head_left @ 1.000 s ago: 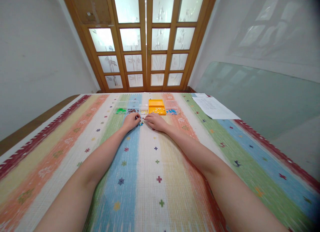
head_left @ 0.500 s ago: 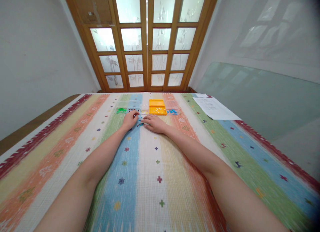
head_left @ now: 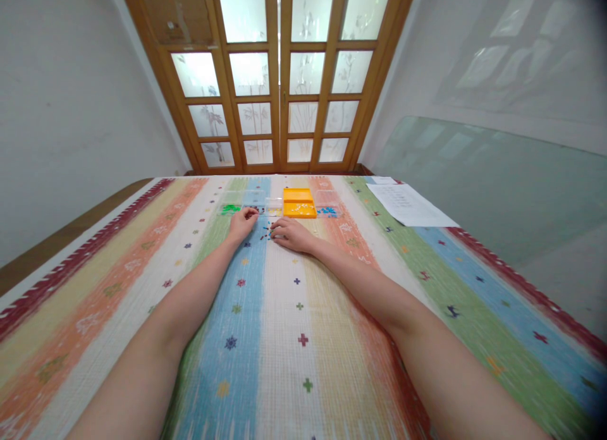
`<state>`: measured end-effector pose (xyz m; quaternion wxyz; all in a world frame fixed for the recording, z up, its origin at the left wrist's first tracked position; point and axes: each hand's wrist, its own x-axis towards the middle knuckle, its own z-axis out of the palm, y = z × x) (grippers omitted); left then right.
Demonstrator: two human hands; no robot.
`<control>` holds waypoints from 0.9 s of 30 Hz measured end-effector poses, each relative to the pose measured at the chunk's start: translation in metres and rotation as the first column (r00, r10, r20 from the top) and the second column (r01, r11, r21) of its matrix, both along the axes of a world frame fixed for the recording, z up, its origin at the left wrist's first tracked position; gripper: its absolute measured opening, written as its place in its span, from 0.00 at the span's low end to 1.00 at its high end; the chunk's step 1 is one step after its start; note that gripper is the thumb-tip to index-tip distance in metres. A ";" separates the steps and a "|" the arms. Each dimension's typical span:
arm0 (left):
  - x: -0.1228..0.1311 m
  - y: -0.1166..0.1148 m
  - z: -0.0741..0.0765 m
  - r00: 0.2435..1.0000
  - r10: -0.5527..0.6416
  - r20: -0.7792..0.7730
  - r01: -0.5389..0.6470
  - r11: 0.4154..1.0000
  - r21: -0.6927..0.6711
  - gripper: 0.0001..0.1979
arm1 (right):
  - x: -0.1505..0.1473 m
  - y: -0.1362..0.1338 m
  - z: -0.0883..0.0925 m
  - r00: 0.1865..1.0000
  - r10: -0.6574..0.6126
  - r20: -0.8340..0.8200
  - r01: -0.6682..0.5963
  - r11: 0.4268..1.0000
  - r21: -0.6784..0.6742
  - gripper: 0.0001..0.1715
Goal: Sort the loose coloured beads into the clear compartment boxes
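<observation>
My left hand (head_left: 243,223) is at the near edge of the clear box of dark red pieces (head_left: 258,210), its fingertips pinched together over it. Whatever they hold is too small to name. My right hand (head_left: 290,233) rests on the cloth to the right of a loose scatter of small dark red and blue pieces (head_left: 266,232). Its fingers are stretched out and slightly apart, the tips touching the scatter's edge. Just beyond stands an open yellow box (head_left: 300,195) with small white pieces in it.
Green pieces (head_left: 231,209) lie in a clear box on the left, yellow pieces (head_left: 274,212) in the middle, blue pieces (head_left: 327,211) on the right. Printed paper sheets (head_left: 410,205) lie farther right on the striped tablecloth (head_left: 284,339). Wood-framed glass doors (head_left: 279,98) stand behind the table.
My left hand has moved left, away from the loose pieces to the dark red pieces' box. More of the scatter shows between the hands. My right hand has shifted barely.
</observation>
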<state>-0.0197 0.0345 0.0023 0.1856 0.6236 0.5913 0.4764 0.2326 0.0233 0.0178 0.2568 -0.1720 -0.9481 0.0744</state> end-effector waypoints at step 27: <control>-0.008 0.004 0.005 0.912 0.100 0.397 -0.079 0.995 -0.069 0.10 | 0.011 0.019 -0.011 0.928 -0.328 -0.177 0.275 0.923 -0.268 0.07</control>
